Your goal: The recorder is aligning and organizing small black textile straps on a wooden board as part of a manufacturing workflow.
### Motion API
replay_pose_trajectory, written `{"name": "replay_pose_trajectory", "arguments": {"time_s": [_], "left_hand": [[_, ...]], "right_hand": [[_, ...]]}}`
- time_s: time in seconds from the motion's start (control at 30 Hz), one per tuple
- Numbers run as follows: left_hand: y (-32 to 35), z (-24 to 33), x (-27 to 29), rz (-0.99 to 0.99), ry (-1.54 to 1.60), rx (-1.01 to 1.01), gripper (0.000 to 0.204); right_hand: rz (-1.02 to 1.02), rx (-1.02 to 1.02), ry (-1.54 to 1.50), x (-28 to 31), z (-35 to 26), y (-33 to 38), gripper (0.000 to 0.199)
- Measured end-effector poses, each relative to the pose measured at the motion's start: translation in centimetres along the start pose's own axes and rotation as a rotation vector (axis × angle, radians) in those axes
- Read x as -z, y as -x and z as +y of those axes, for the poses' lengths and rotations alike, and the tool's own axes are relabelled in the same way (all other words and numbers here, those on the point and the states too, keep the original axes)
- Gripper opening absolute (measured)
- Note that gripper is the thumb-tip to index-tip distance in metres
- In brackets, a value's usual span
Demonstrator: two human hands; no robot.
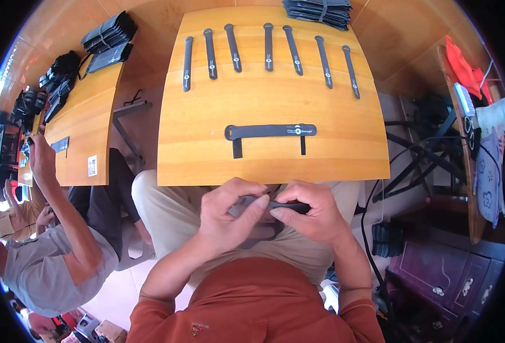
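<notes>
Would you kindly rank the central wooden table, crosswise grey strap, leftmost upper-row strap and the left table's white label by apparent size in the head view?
Largest to smallest:
Central wooden table
Crosswise grey strap
Leftmost upper-row strap
White label

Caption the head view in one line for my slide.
Left fingers and right fingers pinch a dark strip before a wooden table, seven dark straps lined along its far side.
</notes>
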State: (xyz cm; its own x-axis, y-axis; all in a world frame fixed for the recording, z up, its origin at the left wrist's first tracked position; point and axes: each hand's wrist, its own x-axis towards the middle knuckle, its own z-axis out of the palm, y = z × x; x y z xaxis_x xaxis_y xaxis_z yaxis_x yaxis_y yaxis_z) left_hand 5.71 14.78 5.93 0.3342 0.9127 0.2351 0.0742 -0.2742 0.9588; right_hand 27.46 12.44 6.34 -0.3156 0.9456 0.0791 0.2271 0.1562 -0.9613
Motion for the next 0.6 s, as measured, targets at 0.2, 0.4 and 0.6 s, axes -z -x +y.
{"name": "replay_pose_trajectory", "arguments": {"time_s": [0.2, 0.4, 0.6], "left_hand": [[-1.2, -1.6, 1.8, 0.037, 0.082, 0.155, 0.01], [-2.5, -3.0, 2.9, 0.069, 0.259, 0.453, 0.009], [-3.4, -4.5, 4.2, 0.016, 0.148, 0.434, 0.019]], "right_hand": [[0.031, -0.09, 0.084, 0.9, 0.3, -1.2, 0.021], [0.071, -0.189, 0.217, 3.9, 0.6, -1.7, 0.019], [0.194, -0.223, 0.127, 5.8, 3.6, -1.4, 0.018]]}}
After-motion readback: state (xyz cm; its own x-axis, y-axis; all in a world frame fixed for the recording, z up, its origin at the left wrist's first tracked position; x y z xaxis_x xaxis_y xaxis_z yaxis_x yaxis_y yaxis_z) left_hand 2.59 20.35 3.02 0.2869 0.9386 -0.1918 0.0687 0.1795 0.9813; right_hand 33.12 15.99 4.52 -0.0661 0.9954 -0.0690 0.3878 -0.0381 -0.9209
